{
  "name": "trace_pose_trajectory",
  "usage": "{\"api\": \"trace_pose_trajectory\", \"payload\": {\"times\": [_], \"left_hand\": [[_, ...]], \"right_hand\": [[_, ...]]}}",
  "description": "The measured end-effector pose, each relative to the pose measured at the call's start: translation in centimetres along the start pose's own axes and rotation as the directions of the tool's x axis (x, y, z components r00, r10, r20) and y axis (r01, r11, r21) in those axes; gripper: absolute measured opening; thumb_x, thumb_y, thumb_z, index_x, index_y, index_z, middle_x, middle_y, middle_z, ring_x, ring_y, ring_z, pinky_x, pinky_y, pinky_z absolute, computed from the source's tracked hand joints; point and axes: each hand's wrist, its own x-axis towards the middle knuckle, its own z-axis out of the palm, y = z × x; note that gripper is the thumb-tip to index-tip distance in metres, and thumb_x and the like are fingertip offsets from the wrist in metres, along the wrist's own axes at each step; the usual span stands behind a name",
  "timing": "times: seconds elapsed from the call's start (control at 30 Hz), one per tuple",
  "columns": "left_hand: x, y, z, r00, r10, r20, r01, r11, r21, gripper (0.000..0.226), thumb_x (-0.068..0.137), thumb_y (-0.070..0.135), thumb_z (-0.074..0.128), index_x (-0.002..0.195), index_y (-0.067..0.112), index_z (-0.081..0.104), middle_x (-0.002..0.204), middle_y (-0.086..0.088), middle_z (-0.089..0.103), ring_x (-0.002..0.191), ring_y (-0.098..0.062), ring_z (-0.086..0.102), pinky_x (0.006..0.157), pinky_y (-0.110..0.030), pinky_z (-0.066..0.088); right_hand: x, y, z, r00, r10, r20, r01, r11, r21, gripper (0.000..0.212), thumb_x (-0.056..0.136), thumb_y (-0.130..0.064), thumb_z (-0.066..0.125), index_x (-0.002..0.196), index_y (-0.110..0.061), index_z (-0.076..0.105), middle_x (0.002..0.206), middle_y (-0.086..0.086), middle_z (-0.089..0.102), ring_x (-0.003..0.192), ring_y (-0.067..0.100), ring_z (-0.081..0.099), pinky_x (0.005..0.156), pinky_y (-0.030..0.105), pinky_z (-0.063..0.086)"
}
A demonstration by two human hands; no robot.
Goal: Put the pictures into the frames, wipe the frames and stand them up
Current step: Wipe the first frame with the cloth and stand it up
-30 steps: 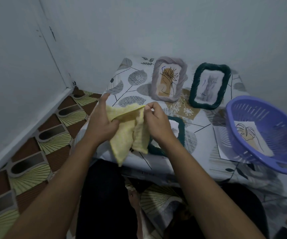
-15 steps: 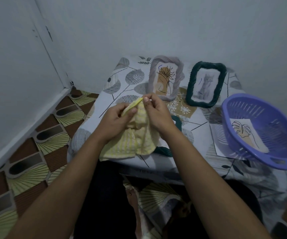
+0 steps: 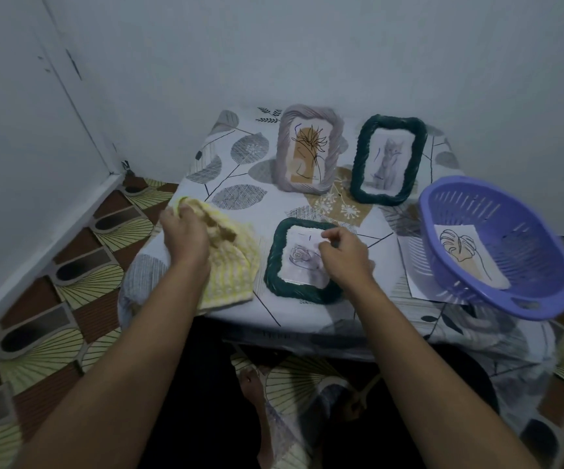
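Table (image 3: 240, 198): low, set in a corner against the wall (image 3: 307, 45), covered in a leaf-print cover. Left hand (image 3: 186, 231): fingers curled round a bunched part of the cloth (image 3: 233, 269), gripping it above the near left part of the table. Cloth: yellow with a pale check, its upper part gathered in the hand, its lower part spread on the table at the near left edge, just left of the flat frame (image 3: 275, 262) and close to touching it. Flat frame: dark green, rope-textured border, lying face up near the front edge, with a spiral drawing (image 3: 299, 257) in it. Right hand (image 3: 345, 255): above the right half of the flat frame, fingers loosely curled, nothing seen in its grasp; whether it touches the drawing cannot be told. Grey frame (image 3: 285, 154): standing upright at the back of the table, leaning slightly back, holding a plant drawing (image 3: 307, 150). Green frame (image 3: 362, 164): standing just right of the grey frame, apart from it, holding a cat drawing (image 3: 387, 160). Basket (image 3: 527, 204): purple plastic with slotted walls, at the right edge of the table, tilted toward the camera and overhanging the table's near right corner. Leaf drawing (image 3: 466, 255): loose sheet lying inside the basket. Sheet (image 3: 409, 269): white paper flat on the table, partly under the basket. Floor (image 3: 71, 282): brown and yellow fan-pattern tiles, seen left of and below the table.
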Motion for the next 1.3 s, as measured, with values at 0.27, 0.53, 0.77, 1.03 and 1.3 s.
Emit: {"api": "trace_pose_trajectory", "payload": {"times": [0.27,0.53,0.77,1.03,1.3], "left_hand": [[-3.6,-2.2,2.2,0.908,0.175,0.381,-0.278,0.931,0.235,0.056,0.093,0.052,0.037,0.135,0.021,0.057,0.130,0.001,0.063,0.121,-0.023,0.057,0.108,-0.045,0.044],[-5.6,-3.7,3.9,0.925,0.041,0.378,-0.134,0.965,0.225,0.041,0.104,0.041,0.040,0.120,0.016,0.067,0.120,-0.005,0.067,0.114,-0.025,0.059,0.103,-0.040,0.044],[-5.2,-3.4,3.8,0.937,0.026,0.349,-0.083,0.986,0.147,0.040,0.102,0.043,0.041,0.129,0.022,0.064,0.127,0.002,0.065,0.118,-0.021,0.058,0.107,-0.042,0.043],[-5.5,0.3,4.1,0.980,0.107,0.170,-0.114,0.993,0.031,0.047,0.106,0.042,0.033,0.150,0.031,0.042,0.150,0.001,0.049,0.136,-0.021,0.044,0.111,-0.032,0.034],[-10.4,1.4,4.2,0.865,0.352,0.357,-0.389,0.920,0.036,0.048,0.100,0.054,0.044,0.121,0.021,0.070,0.084,0.009,0.070,0.085,-0.013,0.064,0.075,-0.028,0.049]], "right_hand": [[-0.1,3.4,0.2,0.998,0.051,-0.023,-0.056,0.919,-0.391,0.059,0.097,-0.061,0.037,0.136,-0.019,0.049,0.145,0.008,0.041,0.134,0.030,0.031,0.105,0.049,0.025],[0.6,3.1,-0.3,0.986,0.164,-0.031,-0.167,0.975,-0.144,0.045,0.090,-0.041,0.062,0.130,-0.021,0.059,0.140,0.004,0.047,0.132,0.029,0.033,0.101,0.040,0.029],[0.4,2.6,-1.0,0.976,0.207,0.071,-0.218,0.943,0.252,0.046,0.080,-0.043,0.057,0.120,-0.019,0.059,0.113,0.002,0.067,0.110,0.029,0.061,0.097,0.044,0.048],[-0.6,1.6,-3.5,0.986,0.134,0.097,-0.164,0.703,0.692,0.028,0.099,-0.012,0.052,0.124,-0.021,0.043,0.100,0.011,0.067,0.085,0.025,0.069,0.076,0.046,0.059],[-2.0,-0.6,-3.9,0.995,0.034,0.093,-0.100,0.381,0.919,0.012,0.103,-0.014,0.046,0.112,-0.022,0.048,0.096,0.009,0.069,0.083,0.023,0.066,0.077,0.044,0.056]]}}
